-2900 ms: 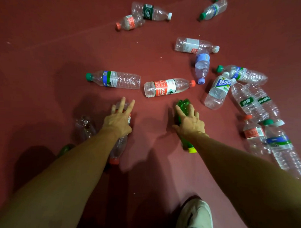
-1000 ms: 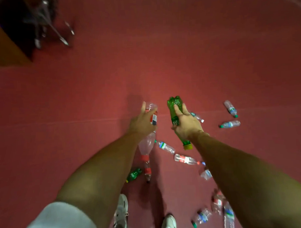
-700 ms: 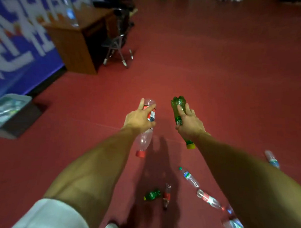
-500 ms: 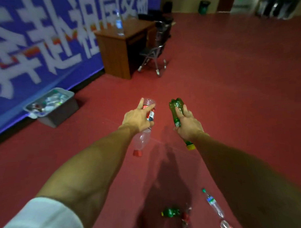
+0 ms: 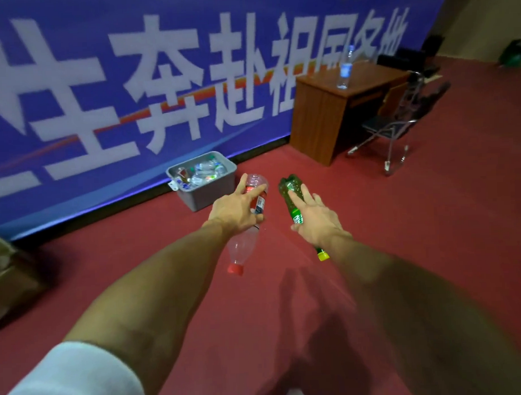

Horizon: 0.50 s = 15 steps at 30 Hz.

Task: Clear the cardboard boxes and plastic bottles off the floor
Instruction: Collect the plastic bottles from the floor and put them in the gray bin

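Two bottles held: left hand (image 5: pixel 236 210) grips clear bottle (image 5: pixel 243 245), right hand (image 5: pixel 316 222) grips green bottle (image 5: pixel 290 193), both just short of grey bin (image 5: pixel 206 193). Bin now much closer than 0.5 s ago.

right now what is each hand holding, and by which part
Left hand holds the clear bottle round its labelled middle; right hand holds the green bottle round its middle.

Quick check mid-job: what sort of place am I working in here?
Probably an indoor hall or event venue, not a home: a wide red floor, a big blue banner with large white characters along the wall, and a wooden desk with a chair beside it.
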Tool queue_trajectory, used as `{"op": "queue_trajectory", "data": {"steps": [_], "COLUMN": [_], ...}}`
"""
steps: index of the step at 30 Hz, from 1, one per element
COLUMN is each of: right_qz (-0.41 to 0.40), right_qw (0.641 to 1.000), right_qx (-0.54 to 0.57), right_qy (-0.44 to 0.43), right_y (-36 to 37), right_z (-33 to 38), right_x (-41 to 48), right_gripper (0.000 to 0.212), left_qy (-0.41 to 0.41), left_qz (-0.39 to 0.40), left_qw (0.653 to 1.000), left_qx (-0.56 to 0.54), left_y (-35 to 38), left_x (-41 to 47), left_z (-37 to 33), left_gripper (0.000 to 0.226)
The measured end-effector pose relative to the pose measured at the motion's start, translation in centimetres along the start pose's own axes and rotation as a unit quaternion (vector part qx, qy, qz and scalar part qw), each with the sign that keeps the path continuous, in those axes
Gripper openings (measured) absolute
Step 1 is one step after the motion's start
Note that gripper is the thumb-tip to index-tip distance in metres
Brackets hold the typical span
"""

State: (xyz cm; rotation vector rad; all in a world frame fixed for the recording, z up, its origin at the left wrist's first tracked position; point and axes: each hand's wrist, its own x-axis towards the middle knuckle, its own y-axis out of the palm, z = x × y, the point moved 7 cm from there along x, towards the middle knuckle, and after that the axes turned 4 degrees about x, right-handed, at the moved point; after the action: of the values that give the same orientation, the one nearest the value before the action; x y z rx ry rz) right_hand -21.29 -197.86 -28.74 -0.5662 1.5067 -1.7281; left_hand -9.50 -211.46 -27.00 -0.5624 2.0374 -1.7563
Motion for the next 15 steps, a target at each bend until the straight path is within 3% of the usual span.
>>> {"op": "queue_trajectory", "data": {"steps": [15], "right_qz": [0.01], "right_qw": [0.994], "right_qx": [-0.003], "right_qy": [-0.112], "right_y": [-4.8], "right_z": [8.3], "right_x": [33.8], "right_gripper": [0.087], "left_qy": [-0.127], "left_qz": [-0.002], "left_qw": [0.992], "left_qx": [0.016], "left_y": [-2.6], "left_x": [23.9], "left_z": [19.4], "left_gripper": [0.077]}}
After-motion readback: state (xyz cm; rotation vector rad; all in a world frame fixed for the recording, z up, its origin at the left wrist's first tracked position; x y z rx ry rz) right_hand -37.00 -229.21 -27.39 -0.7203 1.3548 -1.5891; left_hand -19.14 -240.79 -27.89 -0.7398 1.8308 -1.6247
